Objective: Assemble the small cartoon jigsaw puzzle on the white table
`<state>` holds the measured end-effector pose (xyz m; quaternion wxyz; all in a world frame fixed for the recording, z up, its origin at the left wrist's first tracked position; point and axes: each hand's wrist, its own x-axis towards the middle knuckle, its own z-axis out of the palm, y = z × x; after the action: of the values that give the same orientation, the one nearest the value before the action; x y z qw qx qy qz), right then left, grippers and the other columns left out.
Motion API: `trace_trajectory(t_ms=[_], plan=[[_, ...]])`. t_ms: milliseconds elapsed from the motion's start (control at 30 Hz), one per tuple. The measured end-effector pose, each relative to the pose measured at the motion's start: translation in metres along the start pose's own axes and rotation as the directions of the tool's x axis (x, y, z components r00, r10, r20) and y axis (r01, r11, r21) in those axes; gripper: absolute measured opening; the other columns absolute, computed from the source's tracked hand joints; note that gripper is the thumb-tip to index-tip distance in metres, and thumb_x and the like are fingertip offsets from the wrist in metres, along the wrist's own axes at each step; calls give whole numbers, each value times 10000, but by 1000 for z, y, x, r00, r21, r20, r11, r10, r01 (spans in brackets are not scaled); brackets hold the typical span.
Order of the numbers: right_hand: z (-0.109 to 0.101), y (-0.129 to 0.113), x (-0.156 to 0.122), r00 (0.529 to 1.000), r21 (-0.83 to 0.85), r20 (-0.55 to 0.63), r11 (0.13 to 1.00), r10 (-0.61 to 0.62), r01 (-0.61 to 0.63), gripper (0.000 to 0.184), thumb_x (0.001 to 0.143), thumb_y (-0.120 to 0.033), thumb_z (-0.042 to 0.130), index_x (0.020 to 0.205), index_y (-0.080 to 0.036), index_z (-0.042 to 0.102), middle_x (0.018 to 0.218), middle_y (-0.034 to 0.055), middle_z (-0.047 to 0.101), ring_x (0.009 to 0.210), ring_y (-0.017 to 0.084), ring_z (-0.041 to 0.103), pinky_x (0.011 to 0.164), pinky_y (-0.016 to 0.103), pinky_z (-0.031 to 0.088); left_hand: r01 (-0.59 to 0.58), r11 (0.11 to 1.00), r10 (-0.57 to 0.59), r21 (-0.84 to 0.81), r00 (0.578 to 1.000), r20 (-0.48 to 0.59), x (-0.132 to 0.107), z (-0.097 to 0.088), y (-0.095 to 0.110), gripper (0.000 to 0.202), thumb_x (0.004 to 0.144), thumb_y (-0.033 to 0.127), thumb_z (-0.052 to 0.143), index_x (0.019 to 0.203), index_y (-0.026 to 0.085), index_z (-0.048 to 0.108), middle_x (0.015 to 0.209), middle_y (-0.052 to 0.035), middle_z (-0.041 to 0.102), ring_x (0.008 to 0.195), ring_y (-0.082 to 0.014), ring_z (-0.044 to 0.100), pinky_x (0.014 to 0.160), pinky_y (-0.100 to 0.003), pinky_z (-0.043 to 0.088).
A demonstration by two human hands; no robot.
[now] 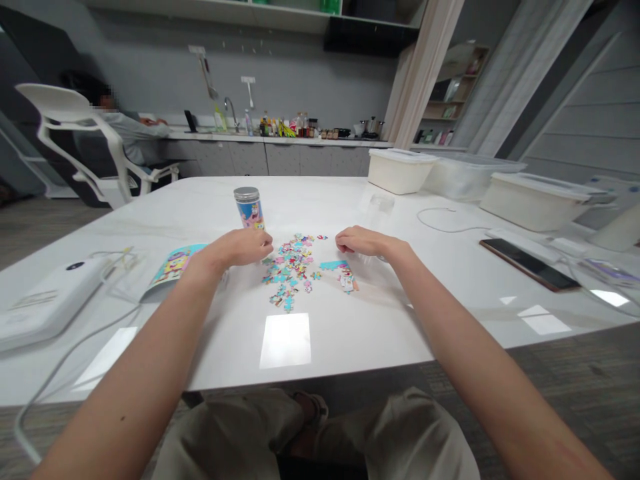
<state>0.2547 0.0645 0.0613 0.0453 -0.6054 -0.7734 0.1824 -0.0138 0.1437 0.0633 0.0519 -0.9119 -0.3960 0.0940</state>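
Observation:
Loose jigsaw pieces (pixel 287 267), mostly turquoise with pink and yellow, lie in a pile on the white table. My left hand (pixel 249 245) is at the pile's left edge, its fingers curled closed; whatever they may hold is hidden. Behind that hand stands a cartoon-printed tin (pixel 251 212) with a silver lid. To the right of the pile, my right hand (pixel 361 241) has its fingers bent together over the table, and their tips are too small to read. Just below it is a small joined section of puzzle (pixel 340 272). A single piece (pixel 323 237) lies between my hands.
A curled picture sheet (pixel 173 270) is partly behind my left forearm. A white device (pixel 47 303) with cables lies far left. At right are a phone (pixel 529 265), cables and lidded bins (pixel 400 171). A clear container (pixel 380 208) stands behind my right hand. A person (pixel 133 133) sits at back left.

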Motion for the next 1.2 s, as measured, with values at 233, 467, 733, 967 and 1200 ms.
trace_trajectory(t_ms=[233,467,733,967,1200], plan=[[1,4,2,1000,-20,2,1000,9,-9,215,826,-158,370,658,-180,503,789,67,613,737,175,502,699,270,369,24,999,-24,30,999,22,1,4,-10,435,797,339,365,1009,148,693,1032,-139,710,907,-270,644,689,-317,458],[2,4,1,1000,-5,13,1000,17,-17,210,826,-163,384,659,-180,510,794,70,614,736,178,500,695,274,372,-30,999,30,-13,999,-12,1,6,-2,394,828,386,399,963,174,702,971,-138,719,838,-248,650,651,-297,443],[1,1,1,1000,-1,17,1000,21,-21,219,825,-162,387,638,-183,499,766,67,603,725,178,500,696,272,374,-78,994,75,-80,997,-37,4,10,-6,489,889,516,355,860,169,699,888,-127,719,734,-202,627,660,-289,431],[3,2,2,1000,1,17,1000,20,-20,213,819,-176,388,644,-182,511,769,64,607,716,174,494,689,269,369,-57,989,56,-134,998,-13,-3,0,5,657,784,766,395,807,182,694,814,-110,710,694,-199,609,623,-286,412],[2,-2,-1,1000,11,16,1000,25,-25,219,816,-174,378,630,-184,495,751,63,595,701,174,485,686,275,365,-99,988,88,-120,992,-96,-3,0,23,667,768,792,408,727,189,691,687,-104,674,657,-216,609,626,-316,410]])
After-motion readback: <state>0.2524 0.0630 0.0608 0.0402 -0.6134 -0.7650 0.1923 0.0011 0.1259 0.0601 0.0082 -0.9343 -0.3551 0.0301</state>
